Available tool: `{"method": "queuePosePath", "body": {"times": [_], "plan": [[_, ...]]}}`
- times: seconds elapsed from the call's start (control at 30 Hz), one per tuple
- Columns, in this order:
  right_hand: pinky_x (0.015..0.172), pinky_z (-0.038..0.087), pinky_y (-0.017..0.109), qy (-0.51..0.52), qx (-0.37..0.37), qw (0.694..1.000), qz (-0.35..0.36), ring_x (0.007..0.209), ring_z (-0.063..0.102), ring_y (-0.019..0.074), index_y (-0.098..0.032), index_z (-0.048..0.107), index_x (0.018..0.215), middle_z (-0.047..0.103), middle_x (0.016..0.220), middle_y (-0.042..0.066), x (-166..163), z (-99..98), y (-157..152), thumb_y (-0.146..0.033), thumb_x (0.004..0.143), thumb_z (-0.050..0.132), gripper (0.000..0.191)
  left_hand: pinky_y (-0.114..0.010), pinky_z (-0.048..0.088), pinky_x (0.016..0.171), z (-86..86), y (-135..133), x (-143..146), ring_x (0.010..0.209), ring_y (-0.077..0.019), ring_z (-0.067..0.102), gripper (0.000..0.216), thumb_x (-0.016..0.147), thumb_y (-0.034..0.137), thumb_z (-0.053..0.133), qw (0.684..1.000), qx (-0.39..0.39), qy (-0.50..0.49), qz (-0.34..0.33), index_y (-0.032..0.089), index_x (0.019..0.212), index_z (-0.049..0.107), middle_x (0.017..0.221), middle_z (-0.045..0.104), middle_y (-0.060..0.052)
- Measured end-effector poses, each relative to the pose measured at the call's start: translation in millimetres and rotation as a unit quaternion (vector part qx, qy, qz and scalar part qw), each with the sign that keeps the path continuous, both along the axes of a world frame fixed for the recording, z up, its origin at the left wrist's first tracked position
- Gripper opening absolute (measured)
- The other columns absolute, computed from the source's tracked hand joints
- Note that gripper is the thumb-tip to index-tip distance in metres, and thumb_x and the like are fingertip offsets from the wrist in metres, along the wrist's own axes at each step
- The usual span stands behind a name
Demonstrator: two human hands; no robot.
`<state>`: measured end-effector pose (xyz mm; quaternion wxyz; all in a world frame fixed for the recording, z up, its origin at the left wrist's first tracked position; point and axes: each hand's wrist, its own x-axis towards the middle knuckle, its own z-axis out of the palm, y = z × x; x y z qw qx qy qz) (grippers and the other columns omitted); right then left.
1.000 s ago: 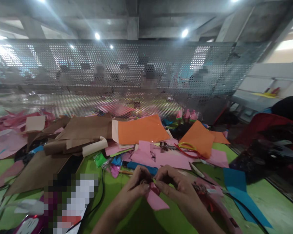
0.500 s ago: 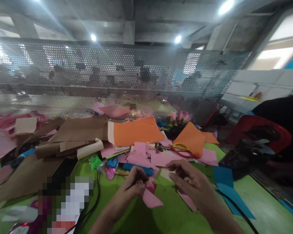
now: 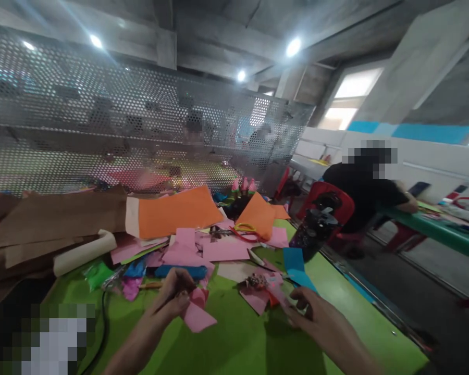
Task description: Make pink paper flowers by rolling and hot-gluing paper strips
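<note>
My left hand (image 3: 171, 299) is closed on a small pink paper piece (image 3: 195, 311), holding it just above the green table (image 3: 238, 344). My right hand (image 3: 316, 317) reaches to the right, its fingers curled close to a pink and red object (image 3: 271, 291) lying on pink scraps; I cannot tell whether it grips it. Pink paper sheets (image 3: 224, 250) lie beyond both hands.
Orange sheets (image 3: 175, 211) and brown paper (image 3: 58, 219) pile up at the back before a perforated metal screen (image 3: 140, 130). Blue paper (image 3: 295, 263) and a dark bottle (image 3: 310, 234) sit at the right edge. A person in black (image 3: 363, 192) sits at another table on the right. A black cable (image 3: 101, 328) runs at the left.
My right hand let go of the pink piece and moved right toward the pink and red object. My left hand kept the piece. The view swung to the right.
</note>
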<state>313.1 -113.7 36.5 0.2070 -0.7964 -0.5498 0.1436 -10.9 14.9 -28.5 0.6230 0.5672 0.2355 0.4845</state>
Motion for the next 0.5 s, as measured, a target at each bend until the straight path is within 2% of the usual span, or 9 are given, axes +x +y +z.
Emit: {"method": "queuePosePath", "body": {"times": [0.07, 0.17, 0.27, 0.33, 0.5], "plan": [[0.052, 0.039, 0.027, 0.043, 0.021, 0.999, -0.001, 0.06, 0.061, 0.0216, -0.024, 0.063, 0.086, 0.069, 0.07, 0.0, 0.0, -7.9, 9.2, -0.049, 0.069, 0.069, 0.031, -0.025, 0.036, 0.064, 2.9, -2.6, -0.5, 0.071, -0.0144, 0.046, 0.031, 0.078, 0.047, 0.063, 1.0, 0.001, 0.007, -0.006, 0.02, 0.09, 0.052, 0.081, 0.053, 0.0], [0.05, 0.036, 0.027, 0.133, 0.021, 0.991, -0.012, 0.052, 0.056, 0.0188, -0.022, 0.064, 0.078, 0.064, 0.056, -0.002, 5.1, -15.0, 23.0, -0.037, 0.065, 0.07, 0.021, -0.024, 0.034, 0.062, 4.7, -2.8, 0.4, 0.072, -0.0141, 0.045, 0.038, 0.078, 0.054, 0.062, 1.0, 0.009, 0.013, -0.017, 0.02, 0.091, 0.051, 0.083, 0.053, 0.0], [0.045, 0.03, 0.025, 0.187, 0.009, 0.982, -0.039, 0.042, 0.048, 0.0145, -0.019, 0.063, 0.074, 0.052, 0.043, -0.006, 9.5, -12.8, 29.2, -0.031, 0.068, 0.064, 0.014, -0.025, 0.034, 0.063, 4.8, -0.2, 2.7, 0.071, -0.0137, 0.046, 0.041, 0.075, 0.055, 0.064, 0.999, 0.01, 0.009, -0.031, 0.019, 0.089, 0.051, 0.082, 0.053, -0.001], [0.043, 0.029, 0.023, 0.229, 0.029, 0.972, -0.041, 0.042, 0.044, 0.0121, -0.018, 0.062, 0.075, 0.048, 0.045, -0.007, 7.8, -5.4, 27.8, -0.032, 0.069, 0.061, 0.015, -0.025, 0.034, 0.063, 5.2, 0.8, 4.5, 0.071, -0.0137, 0.046, 0.039, 0.076, 0.054, 0.064, 0.999, 0.008, 0.005, -0.036, 0.019, 0.089, 0.05, 0.082, 0.054, -0.001], [0.049, 0.039, 0.023, 0.416, 0.09, 0.904, -0.038, 0.052, 0.05, 0.0125, -0.017, 0.064, 0.086, 0.055, 0.058, -0.003, -13.0, 17.6, 17.4, -0.029, 0.066, 0.072, 0.024, -0.025, 0.037, 0.066, 13.3, -3.8, 4.1, 0.074, -0.0145, 0.049, 0.037, 0.075, 0.051, 0.065, 0.997, -0.018, -0.009, -0.075, 0.02, 0.089, 0.048, 0.084, 0.055, 0.0]]}}
